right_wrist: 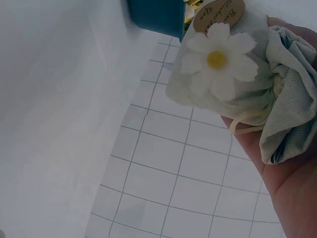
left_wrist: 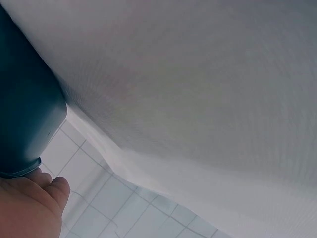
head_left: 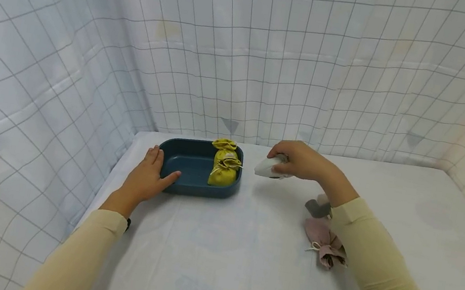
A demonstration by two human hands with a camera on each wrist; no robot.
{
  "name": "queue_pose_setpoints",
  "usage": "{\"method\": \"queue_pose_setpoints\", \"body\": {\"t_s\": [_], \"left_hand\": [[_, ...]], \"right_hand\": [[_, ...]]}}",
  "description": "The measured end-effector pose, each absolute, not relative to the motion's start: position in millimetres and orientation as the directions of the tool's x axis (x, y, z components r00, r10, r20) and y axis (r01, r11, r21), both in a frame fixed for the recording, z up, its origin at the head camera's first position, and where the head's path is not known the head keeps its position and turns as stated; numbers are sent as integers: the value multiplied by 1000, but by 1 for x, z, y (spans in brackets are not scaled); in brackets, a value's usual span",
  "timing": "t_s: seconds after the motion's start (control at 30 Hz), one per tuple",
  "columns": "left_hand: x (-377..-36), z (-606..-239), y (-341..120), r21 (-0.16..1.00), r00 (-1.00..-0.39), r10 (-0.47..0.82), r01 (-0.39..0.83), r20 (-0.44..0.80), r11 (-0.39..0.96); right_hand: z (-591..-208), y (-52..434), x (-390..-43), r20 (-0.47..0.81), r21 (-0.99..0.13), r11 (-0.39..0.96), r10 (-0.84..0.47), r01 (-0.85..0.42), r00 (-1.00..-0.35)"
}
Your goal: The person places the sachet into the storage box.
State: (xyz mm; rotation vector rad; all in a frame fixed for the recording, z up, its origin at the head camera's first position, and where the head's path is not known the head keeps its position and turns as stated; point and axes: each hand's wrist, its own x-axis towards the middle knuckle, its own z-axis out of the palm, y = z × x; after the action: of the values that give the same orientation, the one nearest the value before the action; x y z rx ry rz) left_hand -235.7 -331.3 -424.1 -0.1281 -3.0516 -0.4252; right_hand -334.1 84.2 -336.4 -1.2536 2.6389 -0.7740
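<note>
Here, left to right: left hand (head_left: 145, 179), fingers straight and relaxed, palm down, resting against near-left wall of dark blue tray (head_left: 185, 163); nothing gripped. Tray: oblong, rounded corners, smooth matt plastic, shallow, at far left of white table covering (head_left: 239, 269). Inside tray, right end: two yellow drawstring pouches (head_left: 224, 167), soft fabric, gathered necks, cream cords, one behind the other.

Just right of tray, raised off table: pale grey-green drawstring pouch (right_wrist: 233, 74), woven cloth, bunched at neck, cream cord, white felt daisy with yellow centre, round brown tag with lettering too small to read. Pinched in right hand (head_left: 299, 159), fingers curled round gathered end.

Nearer, right of centre, lying flat by right sleeve: dusty pink drawstring pouch (head_left: 324, 240), crumpled, cord tied; beyond it, partly hidden by forearm, grey pouch (head_left: 318, 208).

Behind and both sides: white gridded curtain (head_left: 247, 55), creased.
</note>
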Motion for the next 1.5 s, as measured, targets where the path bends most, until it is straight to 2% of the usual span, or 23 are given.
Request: {"method": "queue_pose_setpoints", "body": {"t_s": [0.17, 0.8, 1.5], "left_hand": [[-236, -424, -331, 276, -996, 71, 83, 55, 957], [-236, -421, -329, 279, -996, 67, 79, 50, 957], [-234, -421, -331, 287, -997, 67, 77, 44, 955]], "right_hand": [[-337, 76, -340, 84, -514, 506, -774, -693, -627], [-314, 10, -352, -19, -438, 402, -898, -804, -439], [-298, -60, -339, -43, -421, 386, -912, -821, -407]]}}
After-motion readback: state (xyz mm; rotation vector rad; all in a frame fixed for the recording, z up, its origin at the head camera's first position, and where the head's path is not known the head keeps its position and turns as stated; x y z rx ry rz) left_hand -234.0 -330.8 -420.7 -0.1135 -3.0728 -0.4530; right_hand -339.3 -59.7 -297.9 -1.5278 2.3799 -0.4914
